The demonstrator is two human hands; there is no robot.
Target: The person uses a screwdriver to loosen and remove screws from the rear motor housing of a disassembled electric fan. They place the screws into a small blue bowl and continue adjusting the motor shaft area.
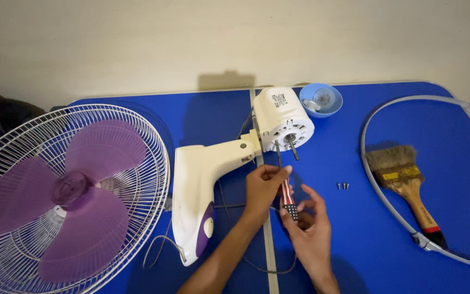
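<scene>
Head view: both hands, left (264, 188) and right (307, 226), pinch a screwdriver (286, 193), its tip at the motor (285, 117) just beyond them.

The fan grille (55, 196) runs off the left edge; bowl (320, 99) contents too small to tell.

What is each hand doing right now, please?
Left hand: closed, pinching the top of the screwdriver.
Right hand: fingers loosely curled around the screwdriver's handle end.
</scene>
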